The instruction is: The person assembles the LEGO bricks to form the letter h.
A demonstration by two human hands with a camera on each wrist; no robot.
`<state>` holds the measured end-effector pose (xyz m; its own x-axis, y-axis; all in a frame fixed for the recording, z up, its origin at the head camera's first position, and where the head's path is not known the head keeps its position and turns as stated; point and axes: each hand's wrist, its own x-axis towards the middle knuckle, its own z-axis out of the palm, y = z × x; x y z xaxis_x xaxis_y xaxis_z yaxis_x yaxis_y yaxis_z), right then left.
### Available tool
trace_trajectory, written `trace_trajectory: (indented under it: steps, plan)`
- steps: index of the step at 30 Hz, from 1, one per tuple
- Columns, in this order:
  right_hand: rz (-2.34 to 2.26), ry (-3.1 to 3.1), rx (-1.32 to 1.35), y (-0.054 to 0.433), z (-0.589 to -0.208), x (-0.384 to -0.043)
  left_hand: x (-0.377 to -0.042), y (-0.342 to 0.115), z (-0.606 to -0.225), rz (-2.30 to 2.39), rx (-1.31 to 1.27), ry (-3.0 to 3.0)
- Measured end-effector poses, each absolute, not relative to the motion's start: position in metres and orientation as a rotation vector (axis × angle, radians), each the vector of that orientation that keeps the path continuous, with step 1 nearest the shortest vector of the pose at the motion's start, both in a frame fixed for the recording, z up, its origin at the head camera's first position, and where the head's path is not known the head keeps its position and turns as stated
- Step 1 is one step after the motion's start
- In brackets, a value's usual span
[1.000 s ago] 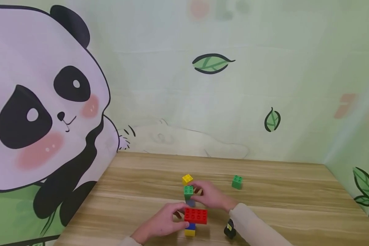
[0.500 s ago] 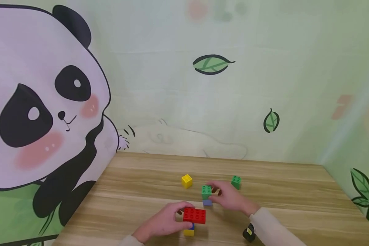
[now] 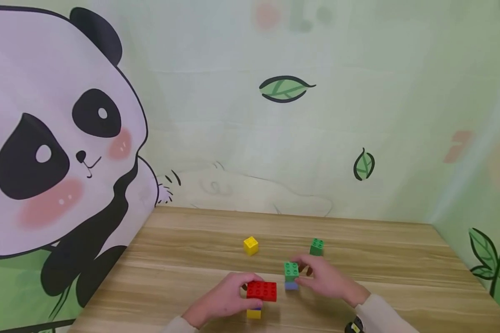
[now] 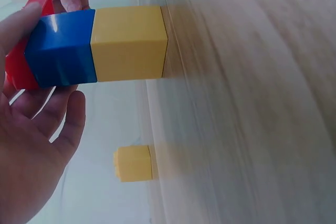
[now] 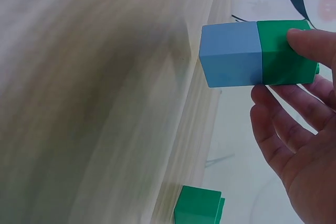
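My left hand (image 3: 229, 296) grips a long red brick (image 3: 261, 291) that tops a small stack. Under it sit a blue brick (image 4: 65, 48) and a yellow brick (image 4: 128, 43), whose base meets the table in the left wrist view. To the right, my right hand (image 3: 327, 277) pinches a green brick (image 3: 291, 270) between thumb and fingers. A light blue brick (image 5: 231, 53) is joined beneath that green one. In the right wrist view, a gap shows between the light blue brick and the table.
A loose yellow brick (image 3: 251, 245) lies on the wooden table (image 3: 191, 259) farther back. Behind my right hand stands another green brick (image 3: 316, 247). A panda-printed cloth (image 3: 241, 138) hangs along the table's far edge.
My right hand has carried the green and light blue bricks to the right, away from the red-topped stack, and lately nearer to me. My left hand keeps its grip on the red brick.
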<state>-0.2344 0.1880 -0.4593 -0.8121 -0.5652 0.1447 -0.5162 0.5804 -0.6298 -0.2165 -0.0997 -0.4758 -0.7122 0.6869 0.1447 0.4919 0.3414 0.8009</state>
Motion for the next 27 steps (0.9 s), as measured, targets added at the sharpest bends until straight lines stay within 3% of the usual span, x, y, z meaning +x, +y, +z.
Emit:
trace_trajectory:
  steps: [19, 27]
  plan:
    - [-1.075, 2.704, -0.944, 0.192, -0.466, -0.215, -0.221, -0.093, -0.477, 1.294, 1.001, 2.502]
    - [-1.092, 2.679, -0.929, 0.192, -0.469, -0.212, -0.224, -0.086, -0.473, 1.285, 0.860, 2.508]
